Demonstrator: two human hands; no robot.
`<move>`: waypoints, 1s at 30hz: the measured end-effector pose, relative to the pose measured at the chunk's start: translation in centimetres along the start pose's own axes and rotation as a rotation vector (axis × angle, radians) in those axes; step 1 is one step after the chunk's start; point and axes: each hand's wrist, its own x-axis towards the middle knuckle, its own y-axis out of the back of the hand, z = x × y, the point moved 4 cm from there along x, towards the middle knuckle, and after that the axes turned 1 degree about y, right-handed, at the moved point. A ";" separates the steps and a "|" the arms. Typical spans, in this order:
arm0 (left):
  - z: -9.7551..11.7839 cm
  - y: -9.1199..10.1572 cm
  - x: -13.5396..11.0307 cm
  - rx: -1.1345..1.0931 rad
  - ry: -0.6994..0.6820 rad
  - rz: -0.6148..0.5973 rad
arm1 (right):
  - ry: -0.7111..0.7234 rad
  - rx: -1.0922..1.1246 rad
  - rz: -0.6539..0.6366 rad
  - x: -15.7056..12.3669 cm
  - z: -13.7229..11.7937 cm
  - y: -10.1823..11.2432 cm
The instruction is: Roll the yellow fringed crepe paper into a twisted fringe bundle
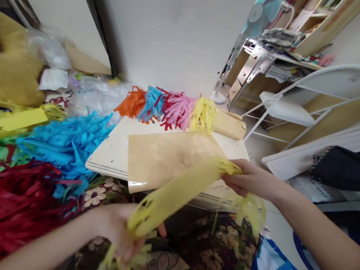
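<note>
Stretching between left hand (122, 233) and right hand (250, 178), both clenched on it: yellow fringed paper (180, 189); blurred, seemingly rolled.

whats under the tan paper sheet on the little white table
The tan paper sheet lies flat on the small white tabletop, its near edge overhanging. Whatever sits beneath its middle is covered. The stretched yellow fringed paper strip crosses its front corner.
</note>
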 end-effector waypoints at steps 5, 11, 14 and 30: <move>4.6 6.2 -5.1 0.169 0.206 0.290 | -0.104 -0.216 -0.108 1.1 1.7 0.4; 9.7 11.6 -4.2 0.565 0.300 0.395 | -0.100 -0.584 -0.080 2.9 3.4 2.1; 10.8 12.5 -2.7 0.639 0.259 0.447 | -0.092 -0.630 0.001 2.7 4.8 4.1; 13.1 10.9 -0.1 1.588 0.237 0.703 | -0.286 -0.708 0.232 -2.4 10.9 10.1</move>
